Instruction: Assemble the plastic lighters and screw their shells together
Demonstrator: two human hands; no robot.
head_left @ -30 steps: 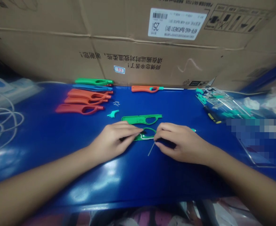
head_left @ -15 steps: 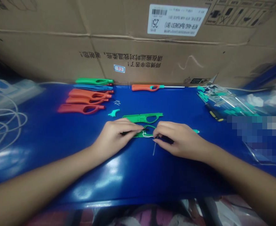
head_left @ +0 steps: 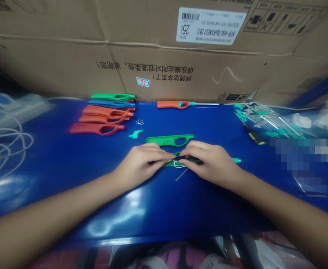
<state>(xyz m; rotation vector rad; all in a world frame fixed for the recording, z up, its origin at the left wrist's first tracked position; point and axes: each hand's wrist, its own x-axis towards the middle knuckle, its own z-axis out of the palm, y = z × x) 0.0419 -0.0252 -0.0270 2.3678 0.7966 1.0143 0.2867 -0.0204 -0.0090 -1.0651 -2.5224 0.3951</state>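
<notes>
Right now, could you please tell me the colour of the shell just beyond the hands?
The shell is green, best in the head view.

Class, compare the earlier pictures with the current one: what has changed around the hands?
The left hand and right hand moved toward each other over the front green half; the thin strip leans more sideways. Any grip change is unclear. The rear green half, teal piece and orange lighter stayed put.

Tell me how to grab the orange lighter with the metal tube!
Probably take the lighter by the wide left end of its orange handle, from the near side: the cardboard box stands close behind, and the slim metal tube points right.
</notes>
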